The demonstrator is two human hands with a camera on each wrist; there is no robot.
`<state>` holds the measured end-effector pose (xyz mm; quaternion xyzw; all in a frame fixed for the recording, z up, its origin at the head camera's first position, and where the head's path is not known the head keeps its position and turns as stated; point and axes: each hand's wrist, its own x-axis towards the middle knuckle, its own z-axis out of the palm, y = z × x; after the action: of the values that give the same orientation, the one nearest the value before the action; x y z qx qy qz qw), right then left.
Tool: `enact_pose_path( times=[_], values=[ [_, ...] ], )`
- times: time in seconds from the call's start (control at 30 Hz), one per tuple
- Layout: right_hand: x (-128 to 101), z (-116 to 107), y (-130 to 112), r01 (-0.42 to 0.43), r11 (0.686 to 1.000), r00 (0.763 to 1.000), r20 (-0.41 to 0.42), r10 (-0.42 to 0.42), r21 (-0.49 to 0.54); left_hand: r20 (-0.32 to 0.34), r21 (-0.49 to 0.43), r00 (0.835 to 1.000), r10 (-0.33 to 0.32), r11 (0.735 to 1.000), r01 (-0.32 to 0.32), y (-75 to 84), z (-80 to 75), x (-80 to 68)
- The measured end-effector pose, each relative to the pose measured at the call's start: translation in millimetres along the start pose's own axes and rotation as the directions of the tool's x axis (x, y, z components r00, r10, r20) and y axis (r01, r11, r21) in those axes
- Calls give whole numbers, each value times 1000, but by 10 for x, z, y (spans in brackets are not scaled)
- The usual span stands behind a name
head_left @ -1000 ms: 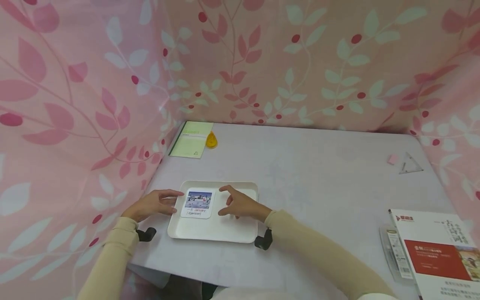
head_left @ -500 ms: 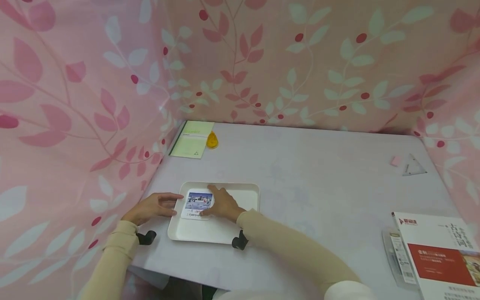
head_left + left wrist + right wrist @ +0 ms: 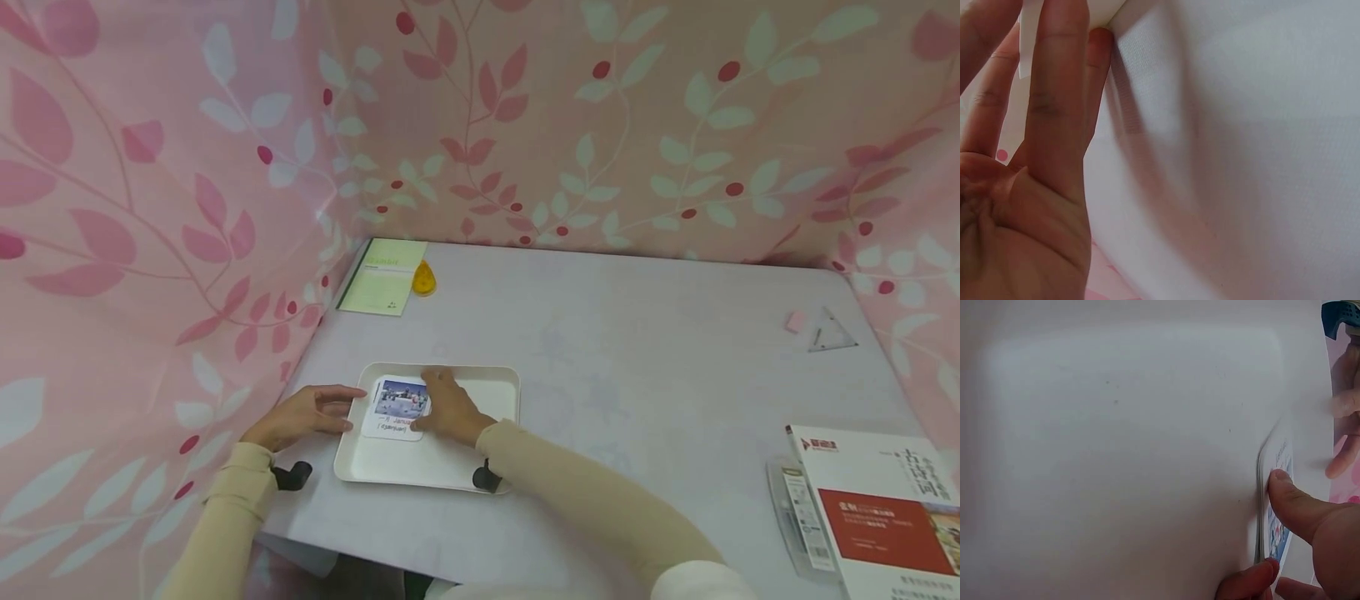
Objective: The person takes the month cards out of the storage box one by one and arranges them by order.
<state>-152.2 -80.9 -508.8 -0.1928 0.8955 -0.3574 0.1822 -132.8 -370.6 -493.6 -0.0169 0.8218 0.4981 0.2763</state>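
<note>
A white tray [image 3: 465, 462] lies near the front of the table. At its left side sit stacked picture cards [image 3: 401, 400], the top one printed with a blue winter picture and the word January. My right hand [image 3: 452, 408] pinches the right edge of the top card. In the right wrist view the thumb [image 3: 1291, 494] lies on the card face [image 3: 1279, 534], with fingertips at its edge and thin card edges showing beneath. My left hand [image 3: 303, 415] has its fingers extended to the tray's left rim; the left wrist view shows the fingers [image 3: 1060, 94] nearly straight.
A green notebook [image 3: 382, 279] and a yellow drop-shaped item [image 3: 423, 279] lie at the back left. Toward the right are a pink eraser [image 3: 795, 322], a clear set square [image 3: 832, 333], a white-and-red book [image 3: 877, 500] and a clear case [image 3: 806, 517]. Floral curtains enclose the table.
My right hand has come left from over the tray's middle to the cards and taken hold of the top one, which has shifted slightly. The left hand has stayed at the rim.
</note>
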Motion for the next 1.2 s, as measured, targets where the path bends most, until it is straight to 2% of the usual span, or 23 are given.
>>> enact_pose_path(
  times=[0.2,0.3,0.53,0.7,0.8,0.93,1.07,1.2],
  values=[
    [-49,-24,-9,38,999,999,-23,-38,18,-2,-17,1000,-14,1000,14,4,1,2],
    [-53,-44,7,78,996,997,-31,-77,49,-2,-30,1000,-17,999,17,7,-2,10],
    [-11,-60,63,169,985,985,-53,-167,43,-5,-71,999,-34,997,34,15,-1,2],
    [-58,-173,59,157,975,988,-32,-154,155,1,-68,1000,-29,997,29,13,16,3],
    [-160,-377,89,131,970,991,-16,-130,205,1,-64,1000,-25,998,26,30,39,31],
    [-339,-811,265,110,946,994,-47,-101,304,-19,-14,999,-33,999,33,57,60,20],
    [-579,-1316,683,67,925,989,-145,-14,374,-42,32,997,-60,998,61,73,73,-25],
    [-886,-1736,1217,-62,925,974,-180,138,374,-37,14,998,-51,999,51,64,65,-57]
  ],
)
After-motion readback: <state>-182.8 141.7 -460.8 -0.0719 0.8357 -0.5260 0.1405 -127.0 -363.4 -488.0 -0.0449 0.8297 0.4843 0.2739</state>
